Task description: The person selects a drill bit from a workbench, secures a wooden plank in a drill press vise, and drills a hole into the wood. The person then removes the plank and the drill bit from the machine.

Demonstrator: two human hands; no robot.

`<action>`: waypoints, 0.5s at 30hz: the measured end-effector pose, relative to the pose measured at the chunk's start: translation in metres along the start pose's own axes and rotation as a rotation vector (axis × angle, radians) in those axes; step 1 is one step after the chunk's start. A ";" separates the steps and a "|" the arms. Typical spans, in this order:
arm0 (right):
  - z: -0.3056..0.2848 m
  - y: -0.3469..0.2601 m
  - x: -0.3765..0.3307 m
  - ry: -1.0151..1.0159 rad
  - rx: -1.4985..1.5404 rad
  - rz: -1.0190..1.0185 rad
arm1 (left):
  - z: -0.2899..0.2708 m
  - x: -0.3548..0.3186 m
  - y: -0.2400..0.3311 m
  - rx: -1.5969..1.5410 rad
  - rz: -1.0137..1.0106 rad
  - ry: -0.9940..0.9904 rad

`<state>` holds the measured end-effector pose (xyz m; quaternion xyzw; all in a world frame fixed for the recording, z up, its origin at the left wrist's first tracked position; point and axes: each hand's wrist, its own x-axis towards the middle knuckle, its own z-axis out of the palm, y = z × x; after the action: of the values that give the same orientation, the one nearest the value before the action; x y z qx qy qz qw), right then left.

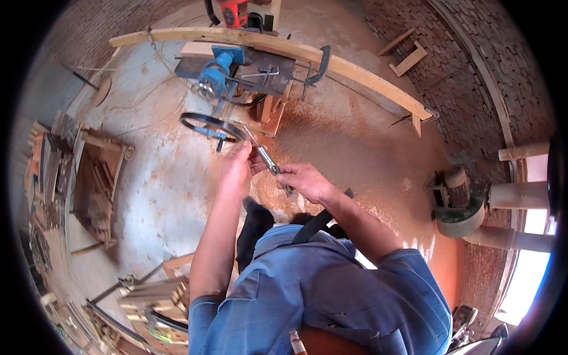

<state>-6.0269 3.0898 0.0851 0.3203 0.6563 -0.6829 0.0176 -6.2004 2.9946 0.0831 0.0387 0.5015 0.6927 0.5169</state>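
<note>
Both my hands are raised in front of my body, closed round a slim metal tool [268, 161] with a shiny cylindrical middle and a thin rod at its far end. My left hand [238, 164] holds it near the far part, fingers partly hidden. Gripping the near part, my right hand [303, 179] has its fingers wrapped round it; a short tip sticks out below. The tool's exact kind is unclear. Just beyond my left hand is a black handwheel [210, 126] with blue spokes. Behind it stands a blue machine head [218, 72] with a shiny round metal end.
A long wooden beam [355, 66] crosses behind the machine, with a dark clamp [322, 65] on it. A motor-driven blower [458, 204] stands at right. At left is a wooden crate [94, 183] of offcuts. Sawdust [343, 142] covers the floor.
</note>
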 end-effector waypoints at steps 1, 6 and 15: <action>-0.001 -0.010 0.009 0.043 -0.019 0.033 | -0.001 0.012 0.008 -0.012 -0.022 -0.031; 0.000 -0.024 0.052 0.116 0.116 0.126 | -0.009 0.071 0.030 0.169 -0.153 -0.146; -0.041 -0.038 0.142 0.235 0.516 0.043 | 0.003 0.181 0.096 0.269 -0.134 -0.147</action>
<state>-6.1397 3.1887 0.0562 0.4050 0.4513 -0.7850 -0.1265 -6.3479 3.1365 0.0711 0.1245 0.5519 0.5785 0.5875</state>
